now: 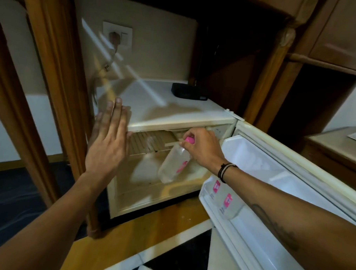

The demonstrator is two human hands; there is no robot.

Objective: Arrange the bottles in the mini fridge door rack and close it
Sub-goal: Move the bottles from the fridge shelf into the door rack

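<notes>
The white mini fridge [174,112] stands open, its door [276,178] swung out to the right. My right hand [201,147] grips a clear water bottle [174,165] by its pink cap, hanging tilted in front of the fridge cavity. Two more bottles with pink labels [223,199] stand in the door's lower rack [207,204]. My left hand [108,144] is flat with its fingers spread, at the fridge's top left corner, holding nothing.
A black box [187,90] lies on the fridge top. A wall socket with a plug [117,35] is behind. Wooden posts [54,80] frame the fridge on the left, a wooden cabinet [338,33] on the right. A wire shelf [150,142] sits inside.
</notes>
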